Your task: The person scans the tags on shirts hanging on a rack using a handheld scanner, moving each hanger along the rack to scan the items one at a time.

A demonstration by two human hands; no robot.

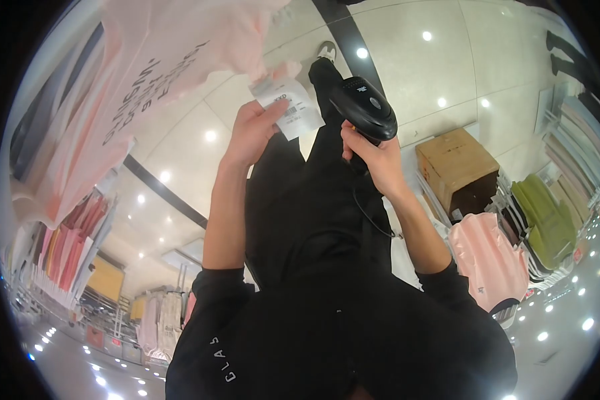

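Between the thumb and fingers of my left hand (252, 133) is a white label (301, 119) with printed text and a barcode. The label hangs by the edge of a pale pink shirt (173, 60) with dark lettering, which fills the upper left. My right hand (379, 160) is wrapped around the handle of a black barcode scanner (363, 110). The scanner's head is to the right of the label, apart from it. A thin cord (367, 210) runs down from my right hand.
An open cardboard box (457, 160) stands at the right, near a pink shirt (488, 257) and a green garment (543, 217) on a rack. More clothes (70, 250) hang at the left. Another person's dark legs (573, 67) show at the upper right.
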